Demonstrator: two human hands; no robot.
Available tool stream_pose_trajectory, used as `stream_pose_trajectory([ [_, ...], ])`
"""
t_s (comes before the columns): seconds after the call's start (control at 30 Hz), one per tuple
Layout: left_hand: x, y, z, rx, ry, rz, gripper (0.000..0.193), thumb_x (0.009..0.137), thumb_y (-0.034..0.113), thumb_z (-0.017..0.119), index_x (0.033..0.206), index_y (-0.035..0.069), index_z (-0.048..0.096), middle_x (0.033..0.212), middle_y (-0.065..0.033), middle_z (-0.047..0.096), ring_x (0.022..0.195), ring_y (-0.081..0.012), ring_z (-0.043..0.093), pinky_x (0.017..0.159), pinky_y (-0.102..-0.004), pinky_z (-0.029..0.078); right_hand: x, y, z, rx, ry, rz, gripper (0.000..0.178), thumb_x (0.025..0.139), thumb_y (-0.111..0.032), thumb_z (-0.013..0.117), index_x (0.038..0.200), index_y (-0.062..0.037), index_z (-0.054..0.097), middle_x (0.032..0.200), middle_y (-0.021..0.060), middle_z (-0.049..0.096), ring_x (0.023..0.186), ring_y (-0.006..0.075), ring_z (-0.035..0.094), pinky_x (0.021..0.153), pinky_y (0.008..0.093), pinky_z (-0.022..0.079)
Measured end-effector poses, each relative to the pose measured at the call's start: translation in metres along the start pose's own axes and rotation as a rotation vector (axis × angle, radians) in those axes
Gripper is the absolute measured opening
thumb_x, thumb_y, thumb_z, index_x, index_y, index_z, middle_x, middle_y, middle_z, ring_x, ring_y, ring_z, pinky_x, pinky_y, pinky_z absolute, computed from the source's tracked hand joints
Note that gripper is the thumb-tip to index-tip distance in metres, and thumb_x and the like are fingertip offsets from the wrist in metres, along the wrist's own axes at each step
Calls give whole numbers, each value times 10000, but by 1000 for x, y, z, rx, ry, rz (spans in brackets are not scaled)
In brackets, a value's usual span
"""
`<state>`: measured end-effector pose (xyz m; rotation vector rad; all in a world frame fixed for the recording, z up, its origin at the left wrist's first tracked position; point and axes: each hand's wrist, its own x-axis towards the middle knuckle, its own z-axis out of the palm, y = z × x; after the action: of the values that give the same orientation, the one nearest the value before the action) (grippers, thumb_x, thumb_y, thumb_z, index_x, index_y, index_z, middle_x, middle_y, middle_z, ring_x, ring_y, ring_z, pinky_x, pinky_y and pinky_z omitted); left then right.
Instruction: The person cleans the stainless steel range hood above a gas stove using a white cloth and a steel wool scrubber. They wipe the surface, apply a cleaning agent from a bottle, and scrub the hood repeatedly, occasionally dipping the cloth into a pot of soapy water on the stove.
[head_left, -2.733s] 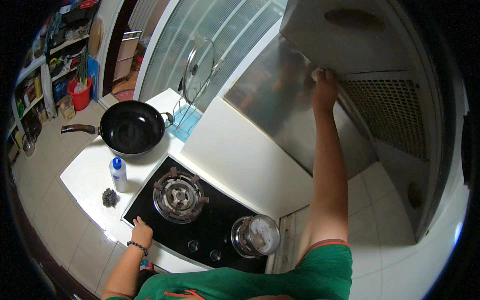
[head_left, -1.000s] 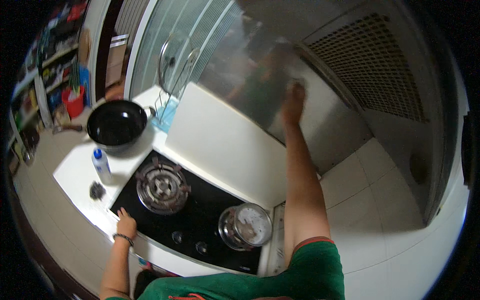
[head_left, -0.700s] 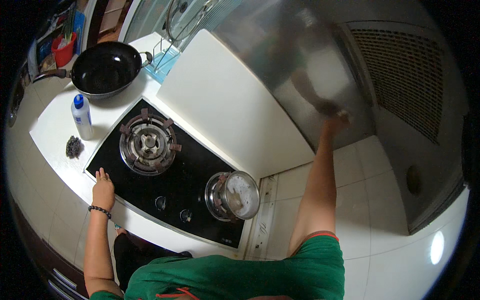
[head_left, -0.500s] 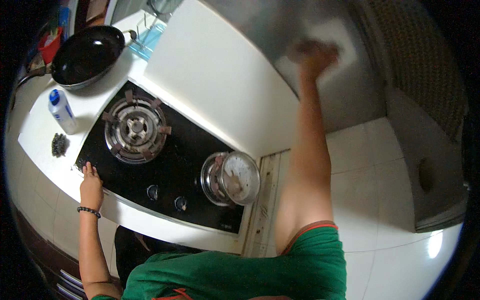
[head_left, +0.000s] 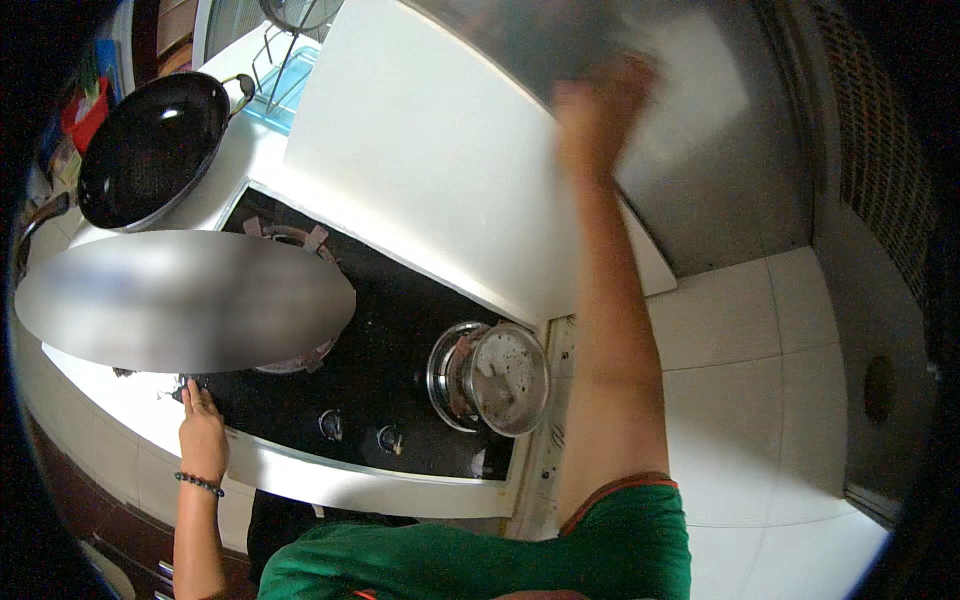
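Observation:
My left hand [head_left: 204,440], wearing a dark bead bracelet, rests with its fingers stretched out on the front left corner of the black glass gas stove [head_left: 370,350]. No object shows in it. My right arm reaches far forward past the white panel [head_left: 440,150]. At its end, my right hand [head_left: 605,115] is smeared by motion in front of a shiny grey metal surface [head_left: 700,130]; whether it holds anything cannot be made out. A metal bowl [head_left: 508,380] with whitish residue sits tilted over the right burner. A blurred oval patch hides most of the left burner.
A black wok [head_left: 155,150] stands on the white counter [head_left: 250,150] at the far left, near a blue rack [head_left: 288,85] and a red container [head_left: 86,115]. Two knobs [head_left: 330,425] are on the stove's front. Pale floor tiles [head_left: 720,400] lie at right.
The view has shifted, and the stove appears lower and further right. My right hand has moved nearer the white panel's upper edge. My left hand stays at the stove corner.

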<state>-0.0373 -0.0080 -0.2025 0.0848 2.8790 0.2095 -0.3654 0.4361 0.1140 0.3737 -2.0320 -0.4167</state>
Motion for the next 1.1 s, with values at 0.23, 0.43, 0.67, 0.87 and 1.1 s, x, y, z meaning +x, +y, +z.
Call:
stream_pose_trajectory([
  [0.23,27,47,-92,-465,143,232,233,827,103,576,1028,-14,584,1051,-212,599,893,-386,584,756,-433,491,46,80,-22,-358,52,-342,338,824,-210,639,1127,-96,540,1158,158,526,1083,341,480,906,489,376],
  [0.43,92,85,-155,-343,330,303,165,839,188,592,814,33,538,747,-165,585,692,-359,586,607,-450,472,109,12,-26,-342,30,-243,446,827,-182,606,1221,-14,481,1261,223,459,1155,400,443,980,491,354],
  [0.67,210,126,-141,-270,269,580,580,745,171,718,1238,-21,480,1275,-243,452,1179,-363,445,1015,-418,377,81,39,-47,-139,14,-411,593,877,-410,542,1286,5,432,1347,195,406,1244,384,382,1032,504,296],
  [0.87,240,150,-116,-162,10,525,490,743,213,735,1122,-22,532,1134,-210,544,1044,-339,560,882,-403,480,141,35,-36,-412,216,-48,597,888,-406,535,1310,1,427,1350,200,399,1236,376,376,1037,498,304],
  [1.1,245,148,-111,-89,11,490,478,724,195,727,1099,-22,525,1064,-223,549,962,-357,581,834,-415,491,131,-16,-32,-66,-65,-575,544,864,-363,578,1286,-36,474,1328,156,454,1175,345,441,1013,483,313],
])
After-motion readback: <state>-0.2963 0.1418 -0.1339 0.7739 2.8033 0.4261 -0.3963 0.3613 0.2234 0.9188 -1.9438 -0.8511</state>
